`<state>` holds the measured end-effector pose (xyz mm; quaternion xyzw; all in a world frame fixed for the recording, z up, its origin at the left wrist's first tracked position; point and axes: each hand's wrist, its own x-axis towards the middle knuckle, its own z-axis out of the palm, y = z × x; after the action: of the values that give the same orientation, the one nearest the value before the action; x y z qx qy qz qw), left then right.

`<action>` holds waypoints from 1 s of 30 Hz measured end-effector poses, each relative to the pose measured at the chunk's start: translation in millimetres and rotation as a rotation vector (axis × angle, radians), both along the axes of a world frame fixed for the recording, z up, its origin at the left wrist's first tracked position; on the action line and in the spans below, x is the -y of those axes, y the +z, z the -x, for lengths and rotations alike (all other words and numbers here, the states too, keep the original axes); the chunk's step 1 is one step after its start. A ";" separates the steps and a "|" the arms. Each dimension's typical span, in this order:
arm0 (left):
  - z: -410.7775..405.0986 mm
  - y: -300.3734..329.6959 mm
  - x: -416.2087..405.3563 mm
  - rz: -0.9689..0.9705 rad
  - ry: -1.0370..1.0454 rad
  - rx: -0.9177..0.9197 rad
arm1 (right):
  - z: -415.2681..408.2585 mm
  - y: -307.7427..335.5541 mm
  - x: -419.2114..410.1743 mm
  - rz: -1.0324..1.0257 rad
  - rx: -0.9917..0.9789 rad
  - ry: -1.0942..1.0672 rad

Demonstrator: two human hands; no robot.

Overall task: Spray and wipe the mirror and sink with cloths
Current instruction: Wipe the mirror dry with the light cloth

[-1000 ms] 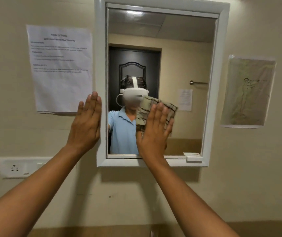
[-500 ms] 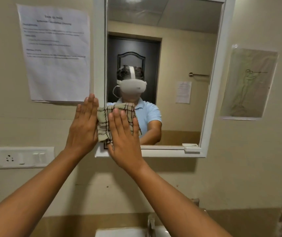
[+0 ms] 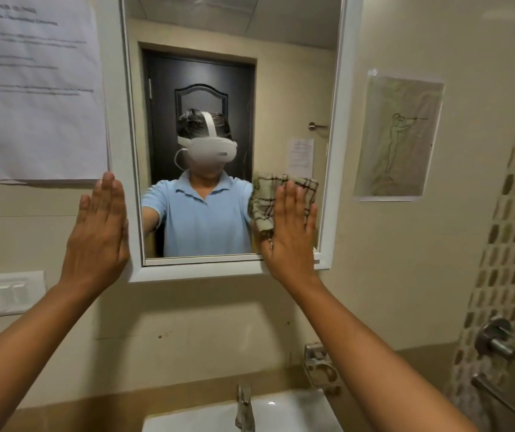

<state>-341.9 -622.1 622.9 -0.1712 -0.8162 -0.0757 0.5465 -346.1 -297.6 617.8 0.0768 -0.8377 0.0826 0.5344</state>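
Nearest to us, below the white-framed rectangular wall mirror (image 3: 337, 120), sits the white ceramic sink (image 3: 296, 413) with its chrome tap (image 3: 244, 406) at the bottom edge of the view. Above it our two bare forearms reach up toward the mirror. Our left hand (image 3: 97, 238) lies flat with fingers straight and together against the mirror's left frame and the wall beside it, holding nothing. Our right hand (image 3: 290, 235) presses, fingers straight and slightly spread, on a beige cloth with dark check lines (image 3: 265, 198), pinning it to the glass in the mirror's lower right corner; the cloth bunches out to the left and above the fingers. Whether the thumb hooks any of the fabric, we cannot tell. Left of the mirror a white printed paper sheet (image 3: 37, 88) is stuck on the wall, right of the mirror a pale line drawing on paper (image 3: 396, 135).
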 end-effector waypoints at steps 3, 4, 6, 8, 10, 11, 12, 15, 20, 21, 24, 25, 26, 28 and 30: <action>0.7 -0.9 -0.5 -0.011 -0.007 -0.001 | -0.3 -8.2 -10.2 0.123 -0.004 -0.051; 0.6 -1.2 -0.9 -0.016 -0.006 0.003 | -0.9 -13.0 -10.5 0.157 -0.003 -0.058; -0.9 -1.3 -0.8 -0.013 0.001 0.013 | -2.1 -20.5 -4.8 0.234 -0.001 -0.066; -2.1 -1.0 -0.5 -0.010 0.006 0.019 | -2.6 -22.6 4.6 0.288 -0.001 -0.076; -2.3 -1.7 -0.3 -0.012 0.002 0.016 | -2.4 -24.5 15.8 0.255 0.008 -0.068; -2.4 -2.4 0.0 -0.012 -0.002 0.016 | -2.6 -26.2 23.0 0.214 0.018 -0.063; -2.0 -2.9 -0.8 -0.013 -0.005 0.017 | -3.3 -27.6 31.3 0.173 0.025 -0.053; -0.6 -5.7 0.6 -0.013 0.006 0.028 | -7.7 -30.5 72.1 0.043 0.050 0.032; -0.6 -11.0 5.1 0.021 0.002 0.031 | -14.7 -30.0 145.7 -0.093 0.051 0.127; -0.6 -12.7 5.9 0.024 -0.003 0.030 | -15.6 -31.4 155.8 -0.132 0.054 0.133; 0.5 -17.9 6.7 0.030 -0.007 0.032 | -17.7 -34.6 172.1 -0.192 0.056 0.142; 0.8 -20.3 6.3 0.029 -0.014 0.039 | -17.8 -35.8 171.9 -0.203 0.052 0.156; 0.6 -23.4 5.5 0.025 -0.023 0.049 | -17.3 -38.3 169.9 -0.227 0.048 0.177; 0.3 -30.9 5.7 0.018 -0.039 0.072 | -16.7 -46.0 162.5 -0.316 0.036 0.218; -0.5 -40.5 7.0 0.019 -0.045 0.099 | -15.7 -57.6 152.1 -0.408 0.027 0.240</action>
<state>-341.4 -629.1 582.4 -0.1908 -0.8390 -0.0887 0.5018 -330.3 -449.7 560.2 0.2812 -0.8290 -0.0244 0.4828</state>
